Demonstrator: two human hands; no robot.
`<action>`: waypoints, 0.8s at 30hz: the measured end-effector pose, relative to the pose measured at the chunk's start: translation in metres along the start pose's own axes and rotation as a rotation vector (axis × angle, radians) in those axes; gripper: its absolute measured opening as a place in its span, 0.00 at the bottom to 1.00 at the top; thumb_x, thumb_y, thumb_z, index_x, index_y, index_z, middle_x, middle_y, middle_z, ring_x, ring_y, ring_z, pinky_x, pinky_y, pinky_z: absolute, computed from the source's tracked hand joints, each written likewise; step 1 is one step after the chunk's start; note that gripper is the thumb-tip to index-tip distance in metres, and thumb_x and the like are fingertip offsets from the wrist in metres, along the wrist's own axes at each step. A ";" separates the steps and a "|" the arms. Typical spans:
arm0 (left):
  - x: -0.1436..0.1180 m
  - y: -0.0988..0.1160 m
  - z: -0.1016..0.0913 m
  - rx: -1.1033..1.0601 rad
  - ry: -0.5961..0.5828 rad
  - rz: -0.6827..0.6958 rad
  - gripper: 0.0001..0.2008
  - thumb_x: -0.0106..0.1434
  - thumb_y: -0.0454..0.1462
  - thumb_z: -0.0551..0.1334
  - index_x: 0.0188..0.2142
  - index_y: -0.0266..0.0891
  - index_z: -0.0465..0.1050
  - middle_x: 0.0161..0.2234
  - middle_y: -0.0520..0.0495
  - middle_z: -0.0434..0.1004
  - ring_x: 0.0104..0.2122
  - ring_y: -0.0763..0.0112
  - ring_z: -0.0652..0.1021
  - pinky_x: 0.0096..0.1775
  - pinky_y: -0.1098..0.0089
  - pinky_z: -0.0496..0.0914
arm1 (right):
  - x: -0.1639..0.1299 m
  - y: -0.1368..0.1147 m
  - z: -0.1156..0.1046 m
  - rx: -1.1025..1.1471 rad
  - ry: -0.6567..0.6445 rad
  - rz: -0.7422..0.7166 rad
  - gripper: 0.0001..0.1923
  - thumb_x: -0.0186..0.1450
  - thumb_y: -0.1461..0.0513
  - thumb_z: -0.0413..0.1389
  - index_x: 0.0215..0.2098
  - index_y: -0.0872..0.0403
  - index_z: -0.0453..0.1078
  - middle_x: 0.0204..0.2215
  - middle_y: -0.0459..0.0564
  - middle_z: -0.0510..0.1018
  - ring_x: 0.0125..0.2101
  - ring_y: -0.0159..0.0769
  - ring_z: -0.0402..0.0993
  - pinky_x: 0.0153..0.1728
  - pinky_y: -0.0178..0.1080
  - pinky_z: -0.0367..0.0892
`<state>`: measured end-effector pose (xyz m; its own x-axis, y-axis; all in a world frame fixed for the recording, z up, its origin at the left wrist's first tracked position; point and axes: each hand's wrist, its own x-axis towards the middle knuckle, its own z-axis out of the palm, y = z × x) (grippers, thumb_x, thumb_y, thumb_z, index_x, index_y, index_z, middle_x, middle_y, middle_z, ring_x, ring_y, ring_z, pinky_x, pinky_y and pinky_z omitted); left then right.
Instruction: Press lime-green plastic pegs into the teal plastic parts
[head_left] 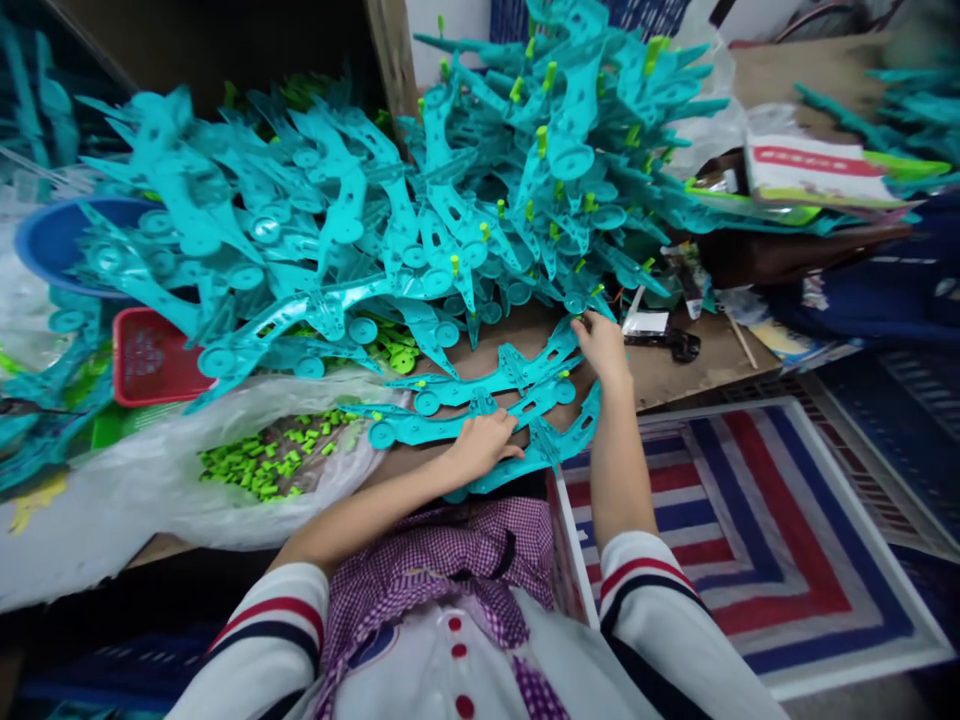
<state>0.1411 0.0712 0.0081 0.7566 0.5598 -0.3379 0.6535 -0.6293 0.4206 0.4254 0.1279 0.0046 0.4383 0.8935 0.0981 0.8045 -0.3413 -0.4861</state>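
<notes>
Several long teal plastic parts with round discs and pointed ends lie side by side in front of me. My left hand [486, 442] is closed over the edge of the middle teal plastic part [420, 428], its thumb toward me. At the right end of the farther teal plastic part [491, 382], my right hand [604, 346] is closed in a pinch; its fingertips are partly hidden. Small green pegs stand on some of these parts. Nearest my lap lies another teal plastic part [544, 450], below my left hand.
A large heap of teal parts [360, 200] covers the back. To the left are a plastic bag [172, 500] with loose green pegs [262, 460], a red tray [154, 355] and a blue basin [52, 245]. A striped, white-framed surface [757, 530] lies at right.
</notes>
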 end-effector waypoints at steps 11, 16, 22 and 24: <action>-0.023 -0.030 -0.016 -0.171 0.186 0.065 0.22 0.65 0.48 0.63 0.54 0.42 0.72 0.42 0.45 0.79 0.43 0.63 0.78 0.45 0.69 0.68 | -0.264 -0.047 0.036 1.121 0.383 0.688 0.24 0.57 0.43 0.61 0.41 0.50 0.65 0.36 0.46 0.76 0.36 0.35 0.76 0.39 0.43 0.73; -0.045 -0.058 -0.039 0.107 0.079 -0.207 0.15 0.66 0.43 0.61 0.49 0.40 0.77 0.46 0.38 0.78 0.45 0.54 0.78 0.42 0.64 0.69 | -0.256 -0.067 0.070 1.415 0.085 0.721 0.29 0.50 0.45 0.68 0.39 0.50 0.62 0.28 0.42 0.77 0.26 0.31 0.76 0.28 0.37 0.74; -0.046 -0.048 -0.043 0.075 0.106 -0.044 0.12 0.68 0.41 0.58 0.40 0.40 0.80 0.40 0.41 0.79 0.41 0.58 0.78 0.40 0.66 0.68 | -0.269 -0.077 0.056 1.390 0.043 0.681 0.25 0.51 0.49 0.69 0.35 0.53 0.64 0.20 0.40 0.74 0.19 0.28 0.72 0.22 0.31 0.69; -0.042 -0.040 -0.048 0.081 0.159 -0.026 0.14 0.68 0.41 0.56 0.40 0.40 0.80 0.40 0.41 0.79 0.40 0.59 0.79 0.40 0.66 0.69 | -0.271 -0.087 0.054 1.399 0.071 0.650 0.23 0.54 0.49 0.67 0.35 0.53 0.64 0.19 0.39 0.73 0.19 0.27 0.70 0.22 0.31 0.67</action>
<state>0.0821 0.0986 0.0465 0.7303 0.6506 -0.2081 0.6775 -0.6512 0.3419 0.2150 -0.0692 -0.0273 0.6024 0.6754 -0.4254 -0.5138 -0.0798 -0.8542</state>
